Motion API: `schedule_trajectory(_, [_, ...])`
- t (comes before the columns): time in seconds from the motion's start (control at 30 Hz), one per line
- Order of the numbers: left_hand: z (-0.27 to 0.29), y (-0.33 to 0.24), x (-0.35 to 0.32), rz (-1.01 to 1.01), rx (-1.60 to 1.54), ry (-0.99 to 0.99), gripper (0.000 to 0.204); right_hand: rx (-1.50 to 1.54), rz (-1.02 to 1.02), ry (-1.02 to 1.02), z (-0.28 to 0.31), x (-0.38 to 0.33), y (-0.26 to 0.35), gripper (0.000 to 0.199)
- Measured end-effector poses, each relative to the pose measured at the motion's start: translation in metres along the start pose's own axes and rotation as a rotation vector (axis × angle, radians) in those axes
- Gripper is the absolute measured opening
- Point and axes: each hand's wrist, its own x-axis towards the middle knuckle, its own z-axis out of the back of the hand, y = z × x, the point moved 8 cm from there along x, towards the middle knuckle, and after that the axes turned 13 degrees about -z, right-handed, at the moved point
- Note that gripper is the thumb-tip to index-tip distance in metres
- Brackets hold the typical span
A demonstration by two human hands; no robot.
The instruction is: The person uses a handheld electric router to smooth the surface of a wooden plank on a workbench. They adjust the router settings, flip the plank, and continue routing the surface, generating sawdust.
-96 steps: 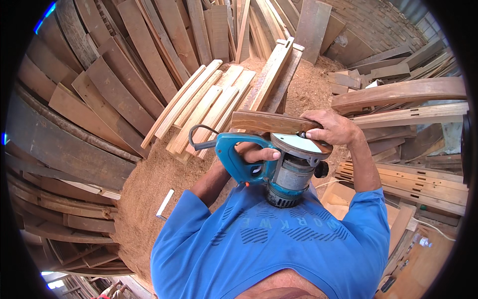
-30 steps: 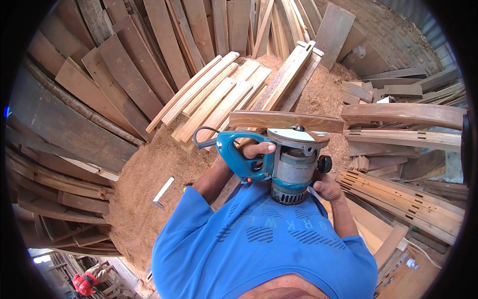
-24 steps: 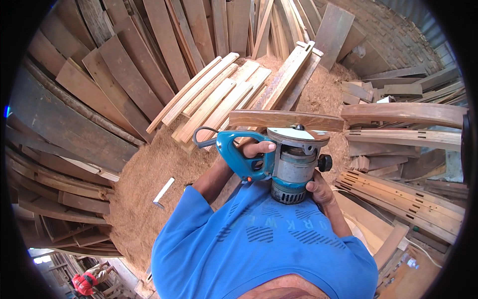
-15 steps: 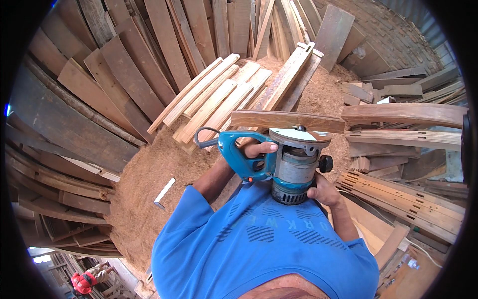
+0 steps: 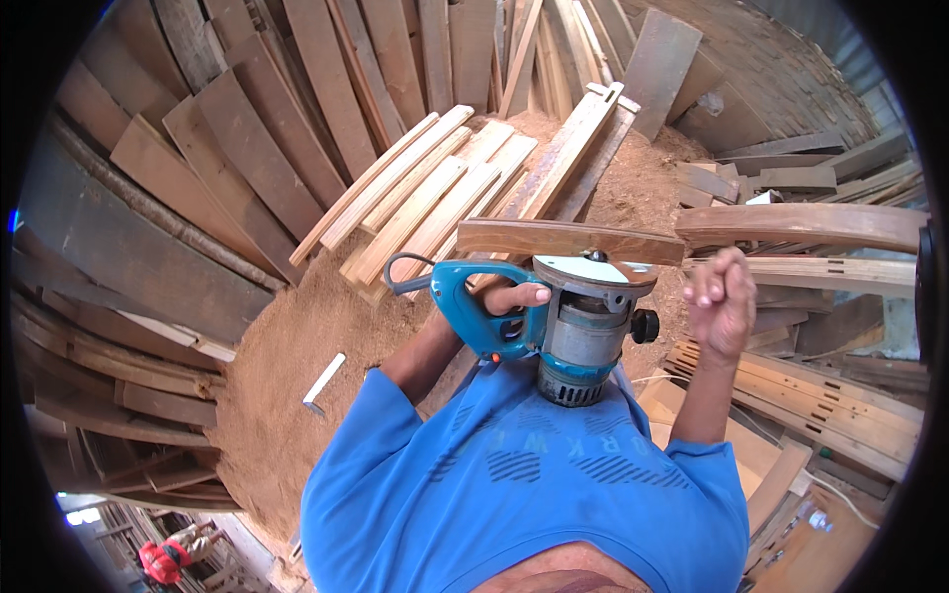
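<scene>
A blue router (image 5: 578,331) with a metal body stands against my chest, its base plate uppermost and its motor end pointing down. My left hand (image 5: 509,296) is wrapped around the blue handle, with the thumb lying over its edge. A brown wooden board (image 5: 568,238), slightly curved along its edge, lies against the far side of the router base. My right hand (image 5: 722,301) is raised to the right of the router, apart from it. Its fingers are loosely curled in, and nothing shows in them. A black knob (image 5: 645,325) sticks out of the router's right side.
Pale wooden strips (image 5: 435,212) lie on sawdust (image 5: 277,336) ahead. Planks (image 5: 267,128) lean at the back and left. Slotted boards (image 5: 811,400) and a curved beam (image 5: 806,226) lie to the right. A person in red (image 5: 163,561) is far off at lower left.
My right hand has left the router's side and lifted up and to the right, its fingers curled. The left hand and the router have hardly moved.
</scene>
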Motion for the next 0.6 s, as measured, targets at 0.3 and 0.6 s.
schedule_trajectory(0.3, [0.005,-0.007,0.002,-0.043,0.033,-0.018,0.069,-0.583,-0.414,-0.051,0.001,-0.049,-0.081,0.053])
schedule_trajectory(0.6, [0.002,0.004,0.014,-0.065,-0.075,-0.004,0.07,-0.596,-0.479,-0.084,0.023,-0.046,-0.086,0.065])
